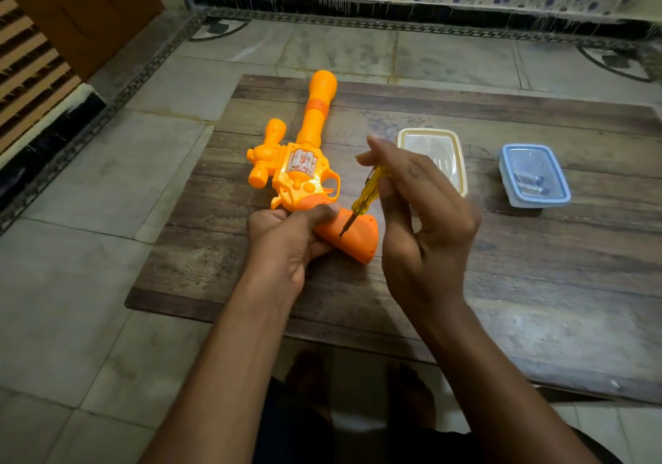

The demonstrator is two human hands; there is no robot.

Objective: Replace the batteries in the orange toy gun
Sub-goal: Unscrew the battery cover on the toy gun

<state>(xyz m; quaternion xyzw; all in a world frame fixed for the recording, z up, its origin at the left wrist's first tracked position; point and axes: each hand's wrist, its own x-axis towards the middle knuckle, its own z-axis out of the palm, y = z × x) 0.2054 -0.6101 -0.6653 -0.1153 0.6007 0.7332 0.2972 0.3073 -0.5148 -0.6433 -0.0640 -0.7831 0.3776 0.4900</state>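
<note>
The orange toy gun (pixel 304 162) lies on a low wooden table (pixel 501 284), barrel pointing away from me. My left hand (pixel 286 241) grips its handle, the thumb lying across the top of the grip. My right hand (pixel 419 213) pinches a yellow see-through screwdriver (pixel 365 195) near its top. The screwdriver slants down to the left, and its metal tip touches the darker orange handle panel (pixel 354 238).
A cream-rimmed clear container (pixel 455 141) sits just beyond my right hand. Further right stands a blue-lidded clear box (pixel 533 177) with small dark items inside. Tiled floor surrounds the table, and my bare feet show under its near edge.
</note>
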